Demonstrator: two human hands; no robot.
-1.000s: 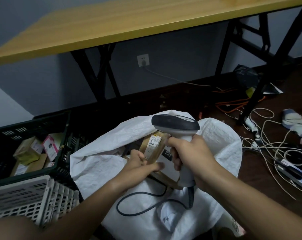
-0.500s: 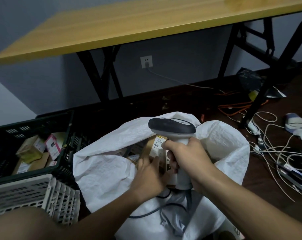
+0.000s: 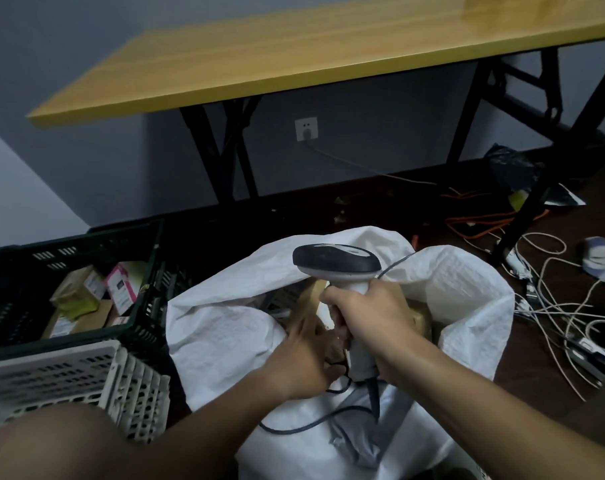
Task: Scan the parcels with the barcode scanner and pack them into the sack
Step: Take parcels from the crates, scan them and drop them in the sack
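Observation:
My right hand grips the handle of the grey barcode scanner, held upright over the mouth of the white woven sack; its dark cable loops down across the sack's front. My left hand is motion-blurred at the sack's opening, its fingers stretched out against a brown cardboard parcel that stands low inside. Another brown parcel shows in the sack behind my right wrist. Whatever lies deeper in the sack is hidden.
A black crate on the left holds several parcels, one pink. A white slotted crate stands in front of it. A yellow table on black legs stands beyond. Tangled cables cover the floor at right.
My left hand has lowered the labelled parcel from in front of the scanner down into the sack, and its fingers have straightened. My right hand still holds the scanner upright.

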